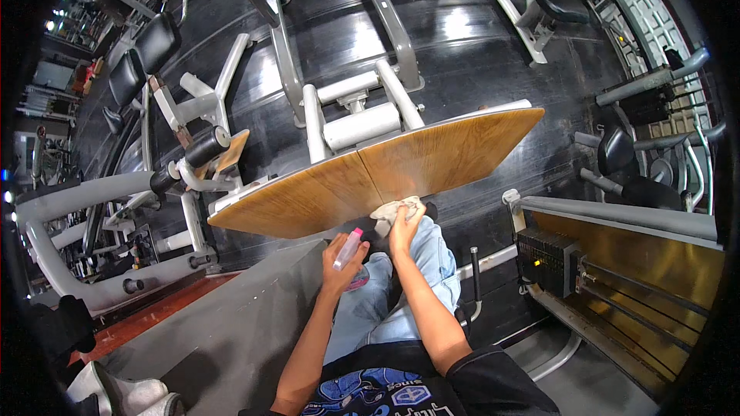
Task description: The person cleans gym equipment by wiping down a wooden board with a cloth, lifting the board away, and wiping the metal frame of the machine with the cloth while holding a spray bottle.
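Note:
My left hand [342,260] is closed around a spray bottle [348,249] with a clear and pink head; pinkish liquid shows in its lower part. My right hand [404,228] grips a crumpled whitish cloth [395,212], which lies at the near edge of a wood-grain panel [324,193]. The panel has a seam across its middle and joins a white metal frame [361,126]. The spray bottle is below that same edge, apart from the panel. Whether the cloth presses on the panel cannot be told.
Gym machines with black pads [157,43] and grey tubes stand at the left. On the right are a weight stack [546,260] and a machine with a round black seat [614,150]. A grey ledge [231,312] lies at my left. Black flooring [462,63] extends beyond the panel.

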The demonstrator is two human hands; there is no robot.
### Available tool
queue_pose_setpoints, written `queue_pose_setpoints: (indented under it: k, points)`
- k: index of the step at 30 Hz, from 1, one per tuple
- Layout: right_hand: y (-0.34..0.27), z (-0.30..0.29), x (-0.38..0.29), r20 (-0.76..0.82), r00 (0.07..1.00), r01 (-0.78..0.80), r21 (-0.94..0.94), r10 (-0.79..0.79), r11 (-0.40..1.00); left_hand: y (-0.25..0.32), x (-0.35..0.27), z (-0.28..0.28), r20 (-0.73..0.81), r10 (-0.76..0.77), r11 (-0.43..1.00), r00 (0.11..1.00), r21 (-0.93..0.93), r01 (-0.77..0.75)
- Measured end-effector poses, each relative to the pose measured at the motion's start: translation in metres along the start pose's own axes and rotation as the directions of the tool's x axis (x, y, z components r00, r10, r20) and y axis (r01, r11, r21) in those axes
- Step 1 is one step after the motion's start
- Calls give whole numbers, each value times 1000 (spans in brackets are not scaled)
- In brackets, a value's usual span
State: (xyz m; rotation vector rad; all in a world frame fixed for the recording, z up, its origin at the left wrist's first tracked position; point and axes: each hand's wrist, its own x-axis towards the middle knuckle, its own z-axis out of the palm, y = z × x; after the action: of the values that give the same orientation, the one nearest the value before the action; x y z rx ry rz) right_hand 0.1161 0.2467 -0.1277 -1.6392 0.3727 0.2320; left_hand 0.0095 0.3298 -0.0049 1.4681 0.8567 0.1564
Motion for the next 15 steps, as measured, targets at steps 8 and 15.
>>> queue_pose_setpoints:
  k: [8, 15]
  points:
    - [-17, 2, 30, -367, 930, 14, 37, 0, 999, 7, -6, 7, 18, -42, 998, 999, -37, 42]
    - [36, 11, -3, -91, 995, 29, -173, -45, 985, -6, -1, -2, 58, 43, 999, 997, 3, -43]
